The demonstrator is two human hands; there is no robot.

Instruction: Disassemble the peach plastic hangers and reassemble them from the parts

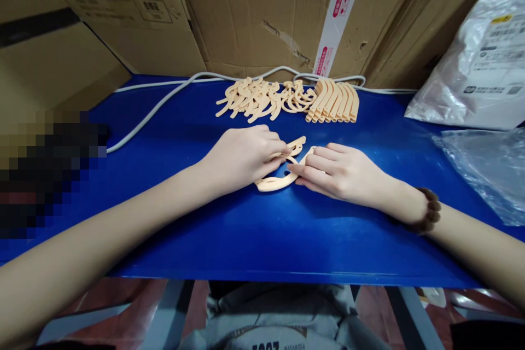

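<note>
Head view, the only one. A person is sitting at a blue table [246, 240] and working with both bare hands close together near its middle. The left hand [248, 153] is pinching a set of beige curved pieces [276, 183] between thumb and fingers; the right hand [340, 172] is gripping the same set from the right, its index finger reaching in toward the left fingertips. Whether the fingertips are touching, I cannot tell. One curve is bowing out on the near side, and a slimmer strip [298, 141] is poking up on the far side; the joints are hiding behind fingers.

Step in hand, by my judgement: bringing parts into line, or adjusting how they sit together. The next move seems to be calling for a steady left pinch and small, careful finger pressure from the right.

Farther off, a loose heap [256, 98] of similar parts is lying to the left, a few ring-like pieces [297, 87] are sitting between, and a neat row of curved arms [334, 99] is lining up to the right. A white cable [159, 104] is running behind them, before cardboard [262, 16]. A wrapped package [471, 65] is leaning at far right.
</note>
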